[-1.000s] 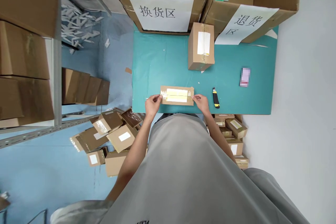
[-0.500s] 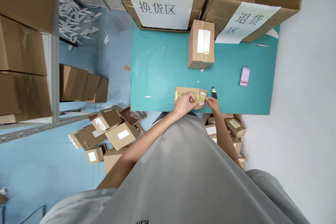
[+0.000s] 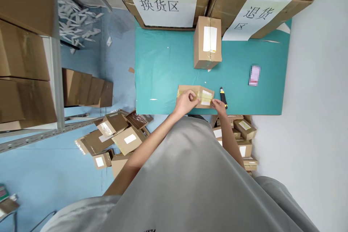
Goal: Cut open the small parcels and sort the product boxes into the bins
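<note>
A small cardboard box (image 3: 196,88) with clear tape and a white label lies at the near edge of the green table. My left hand (image 3: 186,103) rests over its near left part, fingers curled and thumb tip close to the tape; what they pinch, if anything, is hidden. At the right end of the box, my right hand (image 3: 219,106) pinches the edge or tape end between thumb and fingers. Just beyond that hand lies a black and yellow utility knife (image 3: 223,98).
A taped, labelled carton (image 3: 200,43) stands farther back on the green table (image 3: 163,65). Behind it are two big open boxes (image 3: 201,3) with paper signs. A pixelated pinkish item (image 3: 255,76) lies at the right. Cardboard boxes (image 3: 127,139) pile up on the floor, left and right.
The right end of the small box has turned a little, showing more of its label. My left hand has slid slightly left along it; my right hand stays at its right end.
</note>
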A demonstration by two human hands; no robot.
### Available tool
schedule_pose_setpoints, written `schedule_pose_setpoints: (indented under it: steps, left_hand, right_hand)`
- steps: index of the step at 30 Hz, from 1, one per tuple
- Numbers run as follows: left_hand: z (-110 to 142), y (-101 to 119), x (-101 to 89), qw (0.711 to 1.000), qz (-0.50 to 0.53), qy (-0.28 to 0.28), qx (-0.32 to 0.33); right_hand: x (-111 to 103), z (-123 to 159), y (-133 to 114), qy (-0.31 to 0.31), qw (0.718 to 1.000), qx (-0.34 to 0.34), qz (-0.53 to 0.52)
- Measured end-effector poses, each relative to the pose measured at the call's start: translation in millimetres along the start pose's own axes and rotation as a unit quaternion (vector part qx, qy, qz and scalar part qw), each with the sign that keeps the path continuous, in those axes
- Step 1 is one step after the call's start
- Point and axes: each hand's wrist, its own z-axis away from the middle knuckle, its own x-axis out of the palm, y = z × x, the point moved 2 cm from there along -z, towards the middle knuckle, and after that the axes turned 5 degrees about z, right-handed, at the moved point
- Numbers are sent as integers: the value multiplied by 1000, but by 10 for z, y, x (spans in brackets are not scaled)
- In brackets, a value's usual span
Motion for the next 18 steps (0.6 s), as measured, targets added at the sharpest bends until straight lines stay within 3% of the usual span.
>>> schedule_pose_setpoints:
  steps: [5,8,13,18]
  left_hand:
    - [-56,-701,-657,987,61,131,-66]
    - [-80,-1034,-969,977,74,161,-118]
    - [-75,-1337,-1212,970,88,170,-151]
    - [-9,-1510,-1508,968,83,180,-151]
  right_hand:
    - [369,192,-229,-50,997,-48,-29]
    - [632,315,-456,-46,994,-100,-2]
    - [793,609,-883,-9,971,-200,130]
    - [1059,1202,-1379,-58,941,-289,169]
